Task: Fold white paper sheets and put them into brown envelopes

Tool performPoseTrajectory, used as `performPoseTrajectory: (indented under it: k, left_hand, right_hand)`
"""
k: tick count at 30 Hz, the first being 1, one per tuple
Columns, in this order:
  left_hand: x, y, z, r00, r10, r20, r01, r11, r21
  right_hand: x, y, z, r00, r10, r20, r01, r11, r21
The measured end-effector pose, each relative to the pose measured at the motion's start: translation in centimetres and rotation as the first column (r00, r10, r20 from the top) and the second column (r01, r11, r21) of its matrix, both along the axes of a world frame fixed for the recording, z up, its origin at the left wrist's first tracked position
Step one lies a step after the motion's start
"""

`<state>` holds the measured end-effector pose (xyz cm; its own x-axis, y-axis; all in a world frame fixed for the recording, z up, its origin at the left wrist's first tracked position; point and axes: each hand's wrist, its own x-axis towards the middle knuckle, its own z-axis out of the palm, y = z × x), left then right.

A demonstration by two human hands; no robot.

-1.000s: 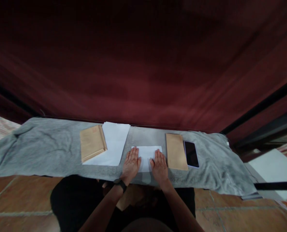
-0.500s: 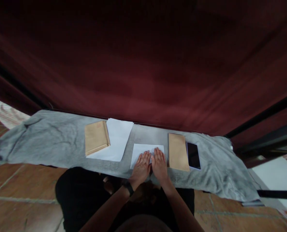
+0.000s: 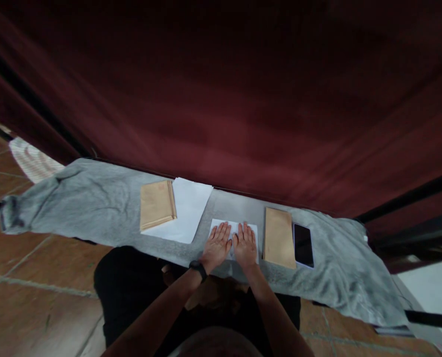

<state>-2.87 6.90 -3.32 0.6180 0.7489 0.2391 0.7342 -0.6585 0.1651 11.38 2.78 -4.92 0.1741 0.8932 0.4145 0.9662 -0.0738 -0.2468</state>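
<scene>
Both hands lie flat, side by side, on a small white paper [image 3: 233, 226] at the middle of the cloth-covered surface. My left hand [image 3: 218, 244], with a dark band at the wrist, covers the paper's left part, fingers extended. My right hand [image 3: 245, 246] rests on its right part, fingers also stretched out. A narrow gap with paper showing separates the hands. Just right of the paper is a brown envelope [image 3: 279, 238]. Further left, a stack of brown envelopes [image 3: 157, 203] overlaps large white sheets [image 3: 191, 206].
A dark-screened phone [image 3: 303, 245] lies right of the brown envelope. Grey cloth [image 3: 94, 198] covers the long narrow surface and bunches at both ends. A dark red curtain [image 3: 221, 124] hangs behind it. A white panel [image 3: 434, 287] stands at far right.
The view has shifted slightly. My hands have moved a little apart on the white paper and still lie flat; the envelopes, large sheets and phone rest as before.
</scene>
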Motion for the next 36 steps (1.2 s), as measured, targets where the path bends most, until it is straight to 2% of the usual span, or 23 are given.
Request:
performPoseTrajectory:
  k: [9,24,29,31,34,36]
  left_hand:
    - [-0.6,0.6,-0.1,0.993,0.112,0.046,-0.112,0.994,0.004]
    - [-4.7,-0.4,0.1,0.972,0.233,0.037,-0.234,0.972,0.020]
    - [-4.9,-1.5,0.5,0.952,0.302,0.055,-0.303,0.953,0.000]
    - [-4.1,-2.8,0.9,0.966,0.247,0.080,-0.249,0.968,0.016]
    - [-2.5,-5.2,1.3,0.997,-0.001,0.072,-0.001,1.000,0.030]
    - [-1.7,-6.6,1.3,0.994,-0.092,0.056,0.090,0.996,0.025]
  right_hand:
    - [0.2,-2.8,-0.2,0.995,-0.072,0.066,0.072,0.997,-0.003]
    - [-1.0,-9.3,-0.2,0.998,-0.039,0.041,0.040,0.999,-0.007]
    - [-0.9,-11.0,-0.3,0.999,-0.024,0.039,0.023,1.000,0.015]
    - [-0.9,-11.4,-0.3,0.999,-0.019,0.039,0.019,1.000,0.007]
    - [-0.9,-11.7,-0.4,0.999,-0.027,0.044,0.027,1.000,-0.015]
    - [-0.8,-11.8,-0.5,0.998,-0.025,0.049,0.027,0.999,-0.026]
